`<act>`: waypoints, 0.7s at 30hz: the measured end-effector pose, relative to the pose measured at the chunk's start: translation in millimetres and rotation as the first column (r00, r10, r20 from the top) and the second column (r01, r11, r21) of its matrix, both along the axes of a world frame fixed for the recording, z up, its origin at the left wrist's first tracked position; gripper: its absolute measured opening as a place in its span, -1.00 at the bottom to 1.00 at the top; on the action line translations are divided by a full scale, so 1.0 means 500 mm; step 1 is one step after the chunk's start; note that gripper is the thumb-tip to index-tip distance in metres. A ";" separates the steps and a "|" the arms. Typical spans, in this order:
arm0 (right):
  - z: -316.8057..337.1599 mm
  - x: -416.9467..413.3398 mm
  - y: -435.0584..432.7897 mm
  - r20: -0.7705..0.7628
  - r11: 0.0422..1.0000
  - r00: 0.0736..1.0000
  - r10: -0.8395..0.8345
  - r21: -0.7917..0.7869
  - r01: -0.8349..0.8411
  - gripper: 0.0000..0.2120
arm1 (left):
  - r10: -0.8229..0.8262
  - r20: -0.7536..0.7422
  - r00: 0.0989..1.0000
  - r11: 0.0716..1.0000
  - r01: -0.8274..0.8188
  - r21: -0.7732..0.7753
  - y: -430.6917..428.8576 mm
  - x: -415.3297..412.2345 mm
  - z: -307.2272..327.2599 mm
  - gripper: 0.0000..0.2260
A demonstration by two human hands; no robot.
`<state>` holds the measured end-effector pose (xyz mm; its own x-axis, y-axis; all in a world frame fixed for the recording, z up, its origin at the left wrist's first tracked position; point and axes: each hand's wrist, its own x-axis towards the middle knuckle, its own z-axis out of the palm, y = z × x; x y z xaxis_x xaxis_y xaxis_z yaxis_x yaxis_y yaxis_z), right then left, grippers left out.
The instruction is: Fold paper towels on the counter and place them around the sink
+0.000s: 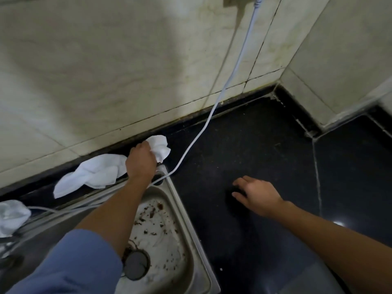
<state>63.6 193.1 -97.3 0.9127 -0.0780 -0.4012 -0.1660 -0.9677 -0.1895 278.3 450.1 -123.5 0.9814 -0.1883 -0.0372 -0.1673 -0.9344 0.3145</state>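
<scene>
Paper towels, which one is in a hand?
The rightmost towel, by the sink's back corner: the left hand grips it; the other two lie loose.

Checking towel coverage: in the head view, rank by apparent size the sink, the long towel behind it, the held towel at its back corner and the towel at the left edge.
1. sink
2. long towel
3. Unsure: held towel, partly covered by the left hand, versus left-edge towel, cropped.

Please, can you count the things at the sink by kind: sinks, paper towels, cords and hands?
Sink: 1
Paper towels: 3 (gripped towel, middle towel, far-left towel)
Cord: 1
Hands: 2 (left hand, right hand)
Total: 7
</scene>
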 end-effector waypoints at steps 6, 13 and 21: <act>0.021 -0.022 -0.046 0.028 0.996 0.997 -0.078 0.047 0.076 -0.60 | -0.174 0.141 0.975 0.963 0.198 -0.185 -0.053 -0.085 0.105 -0.93; 0.015 -0.097 -0.123 0.005 0.990 0.993 -0.122 0.078 0.121 -0.61 | -0.373 0.141 0.917 0.896 0.395 -0.201 -0.199 -0.270 0.118 -0.77; -0.047 -0.180 -0.238 -0.067 0.992 0.995 -0.076 0.093 0.082 -0.63 | -0.518 -0.188 0.835 0.854 0.489 -0.180 -0.283 -0.473 -0.022 -0.82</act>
<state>-26.6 74.1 -120.9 0.8778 -0.1075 -0.4668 -0.2557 -0.9292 -0.2669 41.6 308.5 -134.6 0.7179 -0.6708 -0.1864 -0.5168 -0.6928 0.5030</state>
